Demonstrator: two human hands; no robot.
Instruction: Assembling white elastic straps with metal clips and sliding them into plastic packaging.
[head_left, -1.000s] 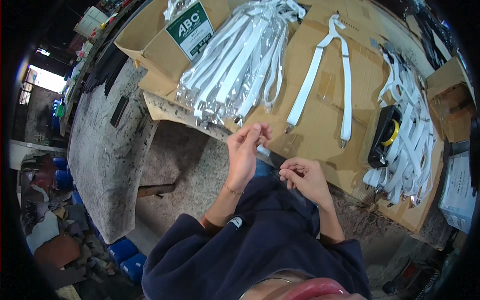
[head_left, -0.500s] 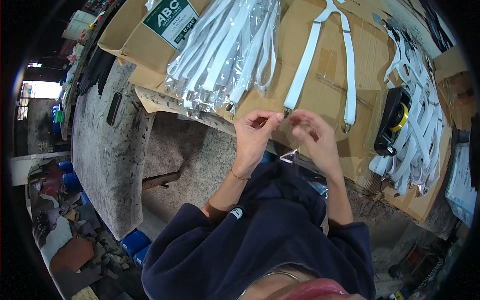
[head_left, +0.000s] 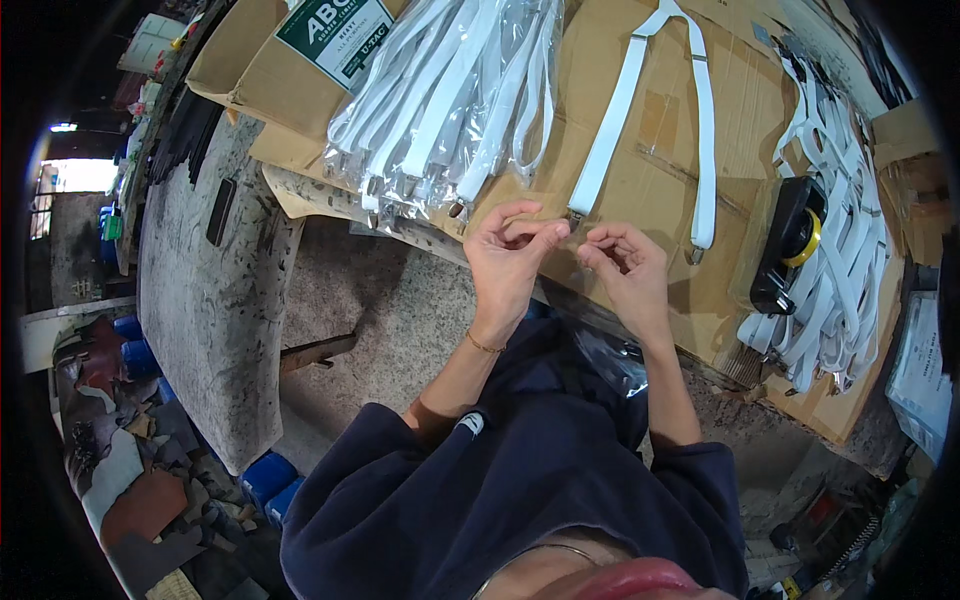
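Note:
A single white suspender [head_left: 612,130] lies spread in a Y on the flattened cardboard [head_left: 655,240]. My left hand [head_left: 508,262] is raised at the cardboard's near edge, thumb and fingertips pinched at the metal clip on the suspender's lower left end. My right hand [head_left: 628,272] hovers just to the right of it with curled fingers, fingertips close together; whether anything is in it cannot be made out. A clear plastic bag [head_left: 610,362] lies crumpled on my lap below the hands.
A heap of bagged white suspenders [head_left: 450,90] lies left of the single one, beside a cardboard box with a green label [head_left: 330,30]. A black and yellow tape dispenser [head_left: 792,240] and loose white suspenders [head_left: 850,250] sit right. A grey stone slab [head_left: 200,300] stands left.
Both hands have moved up and forward from my lap to the cardboard's edge, closing in on the suspender's left clip. The view has tilted slightly downward.

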